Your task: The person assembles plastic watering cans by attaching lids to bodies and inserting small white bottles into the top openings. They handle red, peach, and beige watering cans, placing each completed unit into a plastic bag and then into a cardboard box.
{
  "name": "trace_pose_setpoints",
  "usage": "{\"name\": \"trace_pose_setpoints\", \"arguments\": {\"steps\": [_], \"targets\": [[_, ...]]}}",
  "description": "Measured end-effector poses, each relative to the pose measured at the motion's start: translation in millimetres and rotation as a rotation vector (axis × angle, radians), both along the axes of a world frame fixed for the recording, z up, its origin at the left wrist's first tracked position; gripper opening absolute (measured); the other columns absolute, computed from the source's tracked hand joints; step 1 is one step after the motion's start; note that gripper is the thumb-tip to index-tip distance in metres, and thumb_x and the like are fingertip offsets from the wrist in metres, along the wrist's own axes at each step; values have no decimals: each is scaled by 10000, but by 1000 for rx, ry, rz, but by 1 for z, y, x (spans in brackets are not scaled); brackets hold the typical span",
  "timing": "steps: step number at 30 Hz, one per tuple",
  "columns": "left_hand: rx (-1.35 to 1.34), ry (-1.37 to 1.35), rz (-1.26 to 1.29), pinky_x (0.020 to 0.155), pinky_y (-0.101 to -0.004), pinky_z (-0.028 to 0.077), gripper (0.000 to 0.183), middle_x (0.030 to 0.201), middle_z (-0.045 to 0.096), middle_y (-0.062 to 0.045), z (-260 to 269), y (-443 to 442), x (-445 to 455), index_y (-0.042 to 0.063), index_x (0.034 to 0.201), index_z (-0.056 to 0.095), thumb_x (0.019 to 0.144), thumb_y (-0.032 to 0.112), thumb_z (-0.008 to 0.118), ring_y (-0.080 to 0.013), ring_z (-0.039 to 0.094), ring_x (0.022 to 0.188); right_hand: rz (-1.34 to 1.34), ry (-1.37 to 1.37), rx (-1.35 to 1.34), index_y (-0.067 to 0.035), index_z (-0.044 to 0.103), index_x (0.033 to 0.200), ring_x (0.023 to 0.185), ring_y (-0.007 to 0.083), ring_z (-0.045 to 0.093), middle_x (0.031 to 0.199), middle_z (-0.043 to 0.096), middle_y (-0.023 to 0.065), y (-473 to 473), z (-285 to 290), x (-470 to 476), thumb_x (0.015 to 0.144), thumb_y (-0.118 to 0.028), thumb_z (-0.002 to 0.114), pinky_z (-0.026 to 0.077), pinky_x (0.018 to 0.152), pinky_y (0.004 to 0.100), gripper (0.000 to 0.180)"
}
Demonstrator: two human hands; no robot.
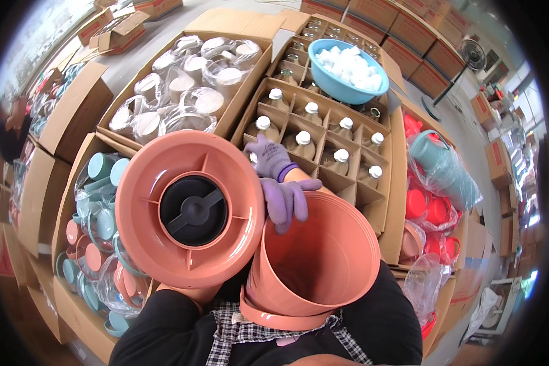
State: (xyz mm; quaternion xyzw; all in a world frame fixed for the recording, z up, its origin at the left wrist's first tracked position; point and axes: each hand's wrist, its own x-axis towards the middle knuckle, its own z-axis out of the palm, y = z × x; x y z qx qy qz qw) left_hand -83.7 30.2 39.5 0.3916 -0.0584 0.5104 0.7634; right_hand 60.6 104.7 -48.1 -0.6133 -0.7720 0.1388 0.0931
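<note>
A salmon-pink plastic bucket (320, 256) tilts against my body, its mouth facing up and its handle hanging at the near side. My left hand (286, 201), in a purple glove, hooks its fingers over the bucket's rim; its wrist is hidden behind a round pink plastic lid (142, 219). This lid, with a black centre insert, covers my left forearm. Past the bucket, my right hand (269, 158), in a grey-purple glove, reaches to the divided carton (313, 84), its fingers at a white-capped bottle (253, 158). Whether they grip it cannot be told.
A blue basin (318, 75) of white caps rests on the bottle cartons. Behind left stands a carton of bagged pale containers (181, 87). Teal and pink parts (105, 222) fill a left carton; red parts and a bagged teal container (444, 169) lie right. Another person (11, 132) is far left.
</note>
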Motion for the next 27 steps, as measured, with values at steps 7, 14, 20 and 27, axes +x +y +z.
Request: {"name": "trace_pose_setpoints", "arguments": {"steps": [7,14,20,27], "targets": [[-341,131,-128,1005,-470,413,522,1361,513,-102,13,-64,-33,17,1535,356,1104,277,495,-291,495,1182,-161,482,900,-51,710,968,804,276,651,936,651,139,-111,235,38,716,-276,873,532,772,389,375],[251,-224,377,1179,-395,376,454,1455,515,-113,110,-54,-54,-1,1477,442,1079,214,476,-250,485,1378,-186,920,424,-107,276,1654,1204,249,610,1549,480,161,-277,258,17,717,-245,923,509,1034,390,1147],[632,266,487,1172,-377,379,408,1493,490,-155,124,-69,-49,-3,1435,487,1080,199,491,-259,495,1376,-214,1417,243,-156,198,1651,1355,173,435,1526,378,38,-303,213,26,692,-208,847,448,1063,308,1159],[585,482,91,1165,-357,383,357,1537,460,-203,109,-91,-58,-5,1386,540,1081,180,509,-269,506,1373,-116,1573,214,-141,197,1669,1417,200,421,1599,341,76,-307,190,49,574,-22,795,489,1048,303,1253]]}}
